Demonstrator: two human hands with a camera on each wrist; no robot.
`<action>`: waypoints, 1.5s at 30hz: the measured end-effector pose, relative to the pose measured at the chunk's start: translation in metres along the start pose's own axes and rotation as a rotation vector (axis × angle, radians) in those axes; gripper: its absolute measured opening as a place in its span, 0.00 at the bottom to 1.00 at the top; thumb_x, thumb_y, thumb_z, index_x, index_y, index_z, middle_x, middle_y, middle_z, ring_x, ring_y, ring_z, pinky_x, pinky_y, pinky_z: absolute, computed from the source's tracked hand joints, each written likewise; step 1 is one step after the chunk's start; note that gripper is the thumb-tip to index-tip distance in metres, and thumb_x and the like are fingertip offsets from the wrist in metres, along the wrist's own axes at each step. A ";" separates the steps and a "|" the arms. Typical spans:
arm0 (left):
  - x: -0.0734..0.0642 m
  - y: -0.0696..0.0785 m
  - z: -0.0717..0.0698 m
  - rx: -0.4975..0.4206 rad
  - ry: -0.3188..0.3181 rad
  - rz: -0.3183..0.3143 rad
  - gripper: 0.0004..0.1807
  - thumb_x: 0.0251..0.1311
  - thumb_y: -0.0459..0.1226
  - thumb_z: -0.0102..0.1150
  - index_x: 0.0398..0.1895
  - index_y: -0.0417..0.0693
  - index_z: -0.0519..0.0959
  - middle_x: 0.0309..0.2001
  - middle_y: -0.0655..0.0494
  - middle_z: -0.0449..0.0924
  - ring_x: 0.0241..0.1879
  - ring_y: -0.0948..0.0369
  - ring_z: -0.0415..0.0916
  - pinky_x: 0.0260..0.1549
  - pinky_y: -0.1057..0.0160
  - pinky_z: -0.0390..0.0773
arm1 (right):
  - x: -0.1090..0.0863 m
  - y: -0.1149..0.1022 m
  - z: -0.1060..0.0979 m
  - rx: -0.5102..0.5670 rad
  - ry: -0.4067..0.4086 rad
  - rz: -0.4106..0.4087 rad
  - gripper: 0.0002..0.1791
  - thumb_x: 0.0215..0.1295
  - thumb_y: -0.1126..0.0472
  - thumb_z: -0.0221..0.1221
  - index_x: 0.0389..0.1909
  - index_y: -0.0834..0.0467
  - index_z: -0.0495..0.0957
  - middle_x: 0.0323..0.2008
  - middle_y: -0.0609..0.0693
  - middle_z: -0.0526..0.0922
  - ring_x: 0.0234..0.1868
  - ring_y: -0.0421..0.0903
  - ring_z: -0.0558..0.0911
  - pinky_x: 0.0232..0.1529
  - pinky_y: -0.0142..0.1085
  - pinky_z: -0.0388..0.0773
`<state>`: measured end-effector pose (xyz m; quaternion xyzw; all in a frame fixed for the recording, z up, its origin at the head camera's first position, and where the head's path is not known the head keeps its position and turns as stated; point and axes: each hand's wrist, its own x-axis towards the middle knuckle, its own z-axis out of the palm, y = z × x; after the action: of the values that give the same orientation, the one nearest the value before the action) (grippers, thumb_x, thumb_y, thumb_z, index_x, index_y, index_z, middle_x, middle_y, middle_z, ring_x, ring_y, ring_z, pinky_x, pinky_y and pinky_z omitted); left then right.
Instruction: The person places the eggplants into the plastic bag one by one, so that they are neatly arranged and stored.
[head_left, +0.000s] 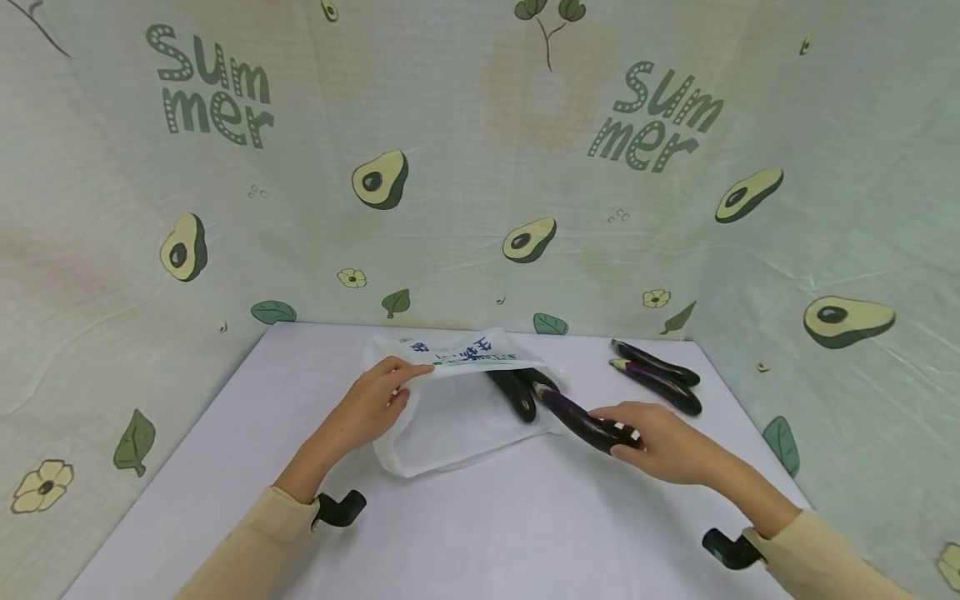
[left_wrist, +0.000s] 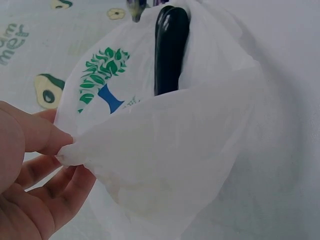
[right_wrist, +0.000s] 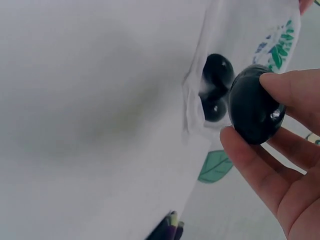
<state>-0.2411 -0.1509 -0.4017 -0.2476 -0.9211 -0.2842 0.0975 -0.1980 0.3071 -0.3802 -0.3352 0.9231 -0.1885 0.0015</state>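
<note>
A white plastic bag (head_left: pixel 442 425) with blue and green print lies on the table, its mouth spread towards me. My left hand (head_left: pixel 375 404) pinches the bag's upper rim between thumb and fingers, lifting that edge. Inside are two dark purple eggplants (right_wrist: pixel 218 72), side by side with their rounded ends at the mouth. My right hand (head_left: pixel 667 442) grips another eggplant (head_left: pixel 573 417) by its thick rounded end. Its stem end points at the bag's opening and overlaps the eggplants inside in the head view. The left wrist view shows the bag's raised film (left_wrist: pixel 165 150) from close up.
Two more eggplants (head_left: pixel 663 390) lie together at the table's back right. The white tabletop (head_left: pixel 480 533) meets a pale curtain (head_left: pixel 450 250) printed with avocados and leaves, which hangs behind and along both sides.
</note>
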 end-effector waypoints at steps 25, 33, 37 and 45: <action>0.001 0.001 0.001 0.016 0.004 0.015 0.30 0.70 0.24 0.61 0.72 0.55 0.79 0.56 0.51 0.79 0.41 0.59 0.74 0.38 0.63 0.81 | 0.074 -0.032 0.064 0.059 0.062 0.029 0.27 0.69 0.63 0.70 0.68 0.61 0.79 0.58 0.55 0.87 0.43 0.43 0.83 0.45 0.39 0.82; 0.001 -0.001 0.004 0.009 0.011 0.027 0.30 0.70 0.23 0.61 0.71 0.54 0.80 0.55 0.51 0.79 0.40 0.60 0.74 0.37 0.64 0.80 | 0.099 -0.037 0.084 0.090 0.094 0.085 0.27 0.68 0.62 0.70 0.67 0.62 0.80 0.58 0.57 0.86 0.48 0.48 0.84 0.51 0.47 0.83; 0.000 -0.002 0.004 0.006 0.012 0.034 0.30 0.69 0.23 0.61 0.71 0.54 0.80 0.55 0.51 0.79 0.40 0.60 0.74 0.37 0.64 0.79 | 0.109 -0.041 0.093 0.117 0.106 0.126 0.27 0.68 0.62 0.70 0.67 0.62 0.80 0.62 0.58 0.84 0.62 0.56 0.83 0.62 0.54 0.80; 0.000 -0.002 0.003 0.004 0.025 0.061 0.29 0.69 0.22 0.60 0.70 0.52 0.80 0.55 0.49 0.80 0.39 0.60 0.73 0.36 0.64 0.78 | 0.123 -0.045 0.105 0.161 0.144 0.171 0.26 0.68 0.63 0.70 0.67 0.63 0.80 0.64 0.59 0.83 0.66 0.58 0.81 0.63 0.54 0.79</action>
<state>-0.2419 -0.1508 -0.4051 -0.2721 -0.9124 -0.2823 0.1180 -0.2517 0.1624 -0.4472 -0.2398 0.9279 -0.2846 -0.0217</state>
